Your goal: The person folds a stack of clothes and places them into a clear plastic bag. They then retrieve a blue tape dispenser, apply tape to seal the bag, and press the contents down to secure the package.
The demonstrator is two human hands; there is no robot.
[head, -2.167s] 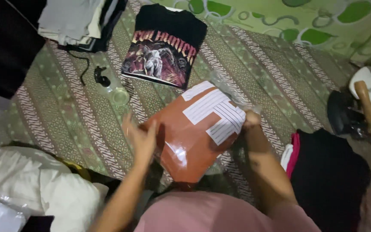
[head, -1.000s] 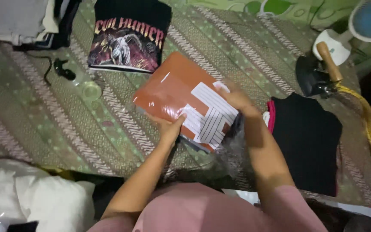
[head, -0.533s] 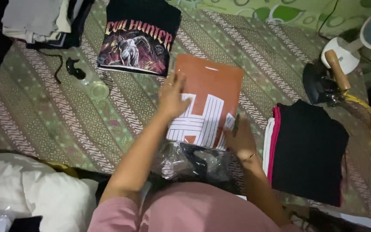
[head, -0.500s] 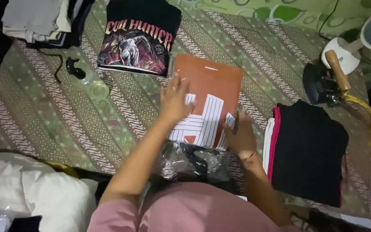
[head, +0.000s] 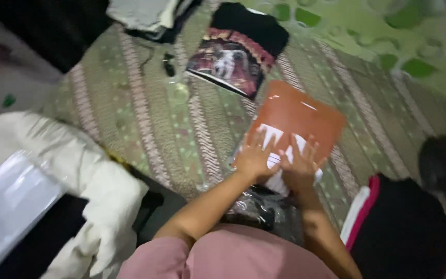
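- The orange parcel bag [head: 298, 121] lies flat on the striped mat [head: 145, 119], just below a folded black printed shirt [head: 238, 49].
- Left hand [head: 255, 156] and right hand [head: 299, 168], fingers spread, press its white label [head: 276, 160].
- Black folded clothes [head: 403, 232] sit beside the right arm.

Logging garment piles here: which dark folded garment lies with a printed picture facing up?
The black folded T-shirt beyond the orange plastic parcel; the black stack with pink edge shows none.
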